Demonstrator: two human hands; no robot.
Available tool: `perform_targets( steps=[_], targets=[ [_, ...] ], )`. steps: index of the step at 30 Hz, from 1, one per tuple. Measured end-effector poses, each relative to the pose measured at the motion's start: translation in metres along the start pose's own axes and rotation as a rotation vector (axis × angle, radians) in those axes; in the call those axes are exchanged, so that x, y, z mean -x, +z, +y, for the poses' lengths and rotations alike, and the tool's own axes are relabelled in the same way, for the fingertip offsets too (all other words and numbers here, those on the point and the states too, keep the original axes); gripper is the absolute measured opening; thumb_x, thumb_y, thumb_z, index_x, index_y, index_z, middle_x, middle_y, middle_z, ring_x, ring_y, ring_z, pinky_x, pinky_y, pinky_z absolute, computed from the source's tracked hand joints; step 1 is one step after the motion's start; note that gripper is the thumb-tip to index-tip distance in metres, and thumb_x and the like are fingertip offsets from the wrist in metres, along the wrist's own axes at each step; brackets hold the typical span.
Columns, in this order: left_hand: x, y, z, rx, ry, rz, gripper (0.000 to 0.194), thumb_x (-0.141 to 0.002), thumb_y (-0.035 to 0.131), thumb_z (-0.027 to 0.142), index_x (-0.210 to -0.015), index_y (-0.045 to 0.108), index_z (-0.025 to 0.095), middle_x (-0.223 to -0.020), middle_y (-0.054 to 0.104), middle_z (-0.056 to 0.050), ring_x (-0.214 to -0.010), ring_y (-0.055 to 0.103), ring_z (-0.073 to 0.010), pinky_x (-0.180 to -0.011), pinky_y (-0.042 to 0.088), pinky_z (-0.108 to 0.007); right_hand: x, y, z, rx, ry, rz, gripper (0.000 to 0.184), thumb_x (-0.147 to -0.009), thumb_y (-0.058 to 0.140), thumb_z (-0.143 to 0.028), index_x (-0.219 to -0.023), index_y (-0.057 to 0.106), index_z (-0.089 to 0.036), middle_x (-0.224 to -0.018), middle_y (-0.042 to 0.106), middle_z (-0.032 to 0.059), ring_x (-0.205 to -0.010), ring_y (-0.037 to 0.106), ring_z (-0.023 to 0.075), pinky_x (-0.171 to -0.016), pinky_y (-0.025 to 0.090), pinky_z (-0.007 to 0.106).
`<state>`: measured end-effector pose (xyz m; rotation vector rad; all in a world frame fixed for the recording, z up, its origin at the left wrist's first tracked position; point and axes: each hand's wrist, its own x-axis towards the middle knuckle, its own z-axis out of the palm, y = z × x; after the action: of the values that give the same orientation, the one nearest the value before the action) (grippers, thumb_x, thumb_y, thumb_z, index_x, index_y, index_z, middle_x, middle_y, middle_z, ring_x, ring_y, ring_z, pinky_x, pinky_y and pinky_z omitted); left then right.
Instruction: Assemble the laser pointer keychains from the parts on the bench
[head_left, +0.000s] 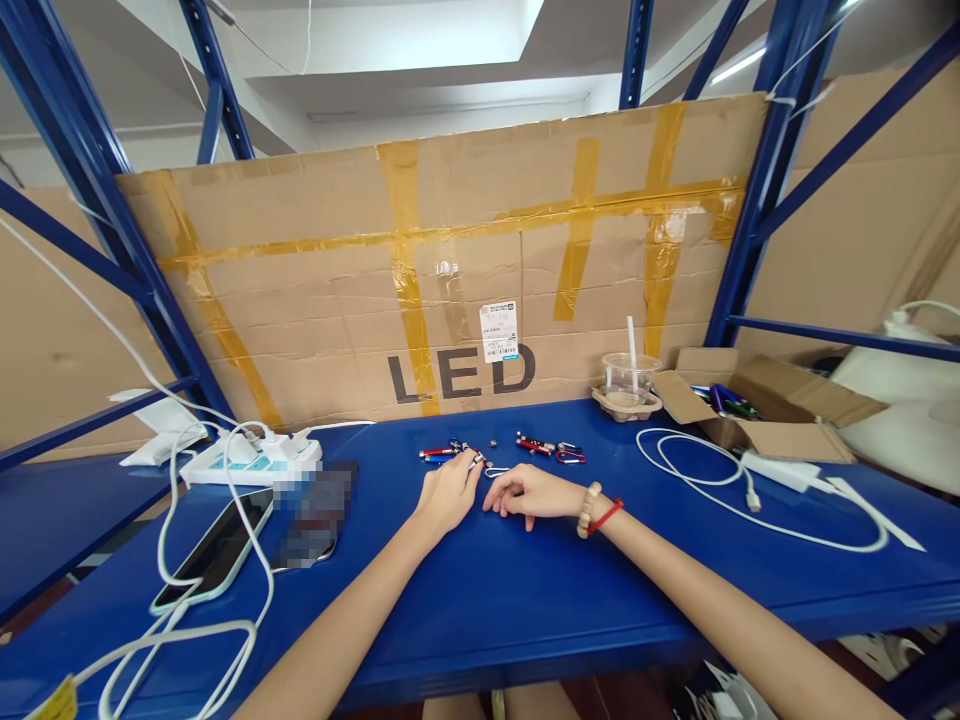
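Red and blue metal tubes lie on the worktop in our head view, just past our left hand. We can't tell if its fingers grip one. Our right hand's fingers are loosely bent, seemingly with nothing in them. Small, gentle pinches should suit such little tubes.

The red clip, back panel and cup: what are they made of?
Red clip: perhaps glossy metal, from its shine, though too small to be sure. Back panel: dull brown cardboard, creased and taped. Cup: likely clear, smooth plastic, since it's see-through.
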<state>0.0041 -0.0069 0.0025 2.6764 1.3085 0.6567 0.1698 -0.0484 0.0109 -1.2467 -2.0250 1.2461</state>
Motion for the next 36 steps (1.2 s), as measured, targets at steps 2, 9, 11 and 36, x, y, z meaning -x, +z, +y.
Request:
perform_targets(
  steps=[2,9,11,36],
  targets=[
    [0.0,0.0,0.0,0.003,0.005,0.009,0.029,-0.091,0.022,0.033,-0.1,0.047,0.022,-0.104,0.059,-0.001,-0.095,0.055,-0.0145,-0.072,0.042,-0.023,0.0,0.0,0.0,-0.005,0.002,-0.002,0.037,-0.064,0.04,-0.008,-0.092,0.064,-0.012,-0.073,0.057,0.004,-0.071,0.055,0.0113,-0.041,0.047,0.012],
    [-0.001,-0.001,0.0,0.006,0.004,0.021,0.028,-0.091,0.022,0.031,-0.096,0.048,0.021,-0.103,0.058,-0.002,-0.095,0.054,-0.015,-0.075,0.041,-0.024,-0.002,0.003,0.005,0.02,-0.041,0.089,0.034,-0.064,0.042,-0.011,-0.094,0.058,-0.014,-0.08,0.056,0.0046,-0.068,0.056,0.0123,-0.034,0.045,0.014],
    [0.0,-0.001,0.0,0.003,-0.001,0.019,0.027,-0.091,0.022,0.03,-0.095,0.047,0.021,-0.101,0.058,-0.002,-0.094,0.055,-0.0156,-0.073,0.041,-0.024,-0.003,0.003,0.009,0.069,-0.042,0.203,0.031,-0.064,0.042,-0.01,-0.092,0.054,-0.015,-0.077,0.055,0.003,-0.056,0.053,0.0091,-0.03,0.042,0.014],
    [0.003,-0.003,-0.001,0.054,0.254,-0.036,0.03,-0.092,0.019,0.034,-0.092,0.045,0.019,-0.093,0.057,-0.003,-0.085,0.053,-0.0142,-0.07,0.042,-0.024,-0.004,0.002,0.008,0.017,-0.264,0.55,0.035,-0.072,0.056,-0.047,-0.083,0.065,-0.015,-0.088,0.055,0.0072,-0.048,0.053,0.0069,-0.029,0.043,0.017]
  ],
)
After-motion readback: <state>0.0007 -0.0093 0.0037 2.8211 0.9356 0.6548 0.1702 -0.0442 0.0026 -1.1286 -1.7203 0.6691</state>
